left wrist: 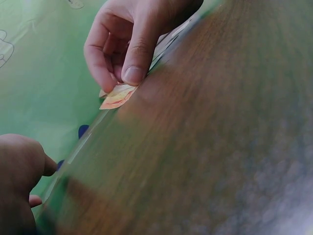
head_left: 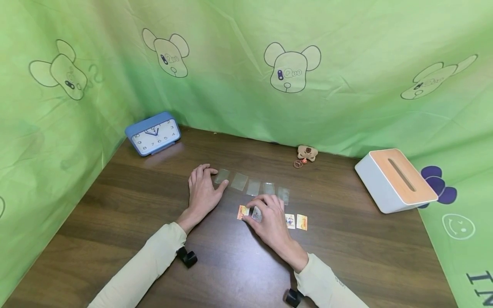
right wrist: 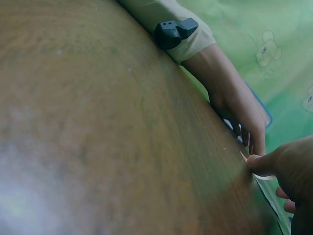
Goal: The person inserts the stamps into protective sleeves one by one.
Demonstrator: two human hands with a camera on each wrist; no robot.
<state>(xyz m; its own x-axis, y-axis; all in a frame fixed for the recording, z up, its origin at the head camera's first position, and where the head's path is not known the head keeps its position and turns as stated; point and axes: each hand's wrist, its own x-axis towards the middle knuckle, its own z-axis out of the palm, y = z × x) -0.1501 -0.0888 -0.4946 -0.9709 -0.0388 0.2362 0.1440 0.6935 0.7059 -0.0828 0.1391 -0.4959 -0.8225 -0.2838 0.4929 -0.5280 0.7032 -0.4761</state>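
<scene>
My right hand (head_left: 269,220) pinches a small orange-and-yellow picture card (head_left: 242,211) between thumb and finger, at the left end of a card row. The left wrist view shows this right hand (left wrist: 139,44) gripping the card's (left wrist: 117,98) upper edge. Under the right hand a greyish card (head_left: 256,214) is partly covered. To its right lie a white picture card (head_left: 290,221) and a yellow one (head_left: 302,222). My left hand (head_left: 204,190) rests on the table, fingers relaxed, beside the leftmost clear plastic sleeve (head_left: 222,176); several such sleeves (head_left: 239,182) form a row behind the cards.
A blue clock (head_left: 154,133) stands at the back left. Toward the back lie a brown bear-shaped item (head_left: 307,152) and a small ring (head_left: 298,164). At right is a white tissue box (head_left: 396,182) with a wooden lid. Green curtain (head_left: 231,85) borders the wooden table (head_left: 346,256).
</scene>
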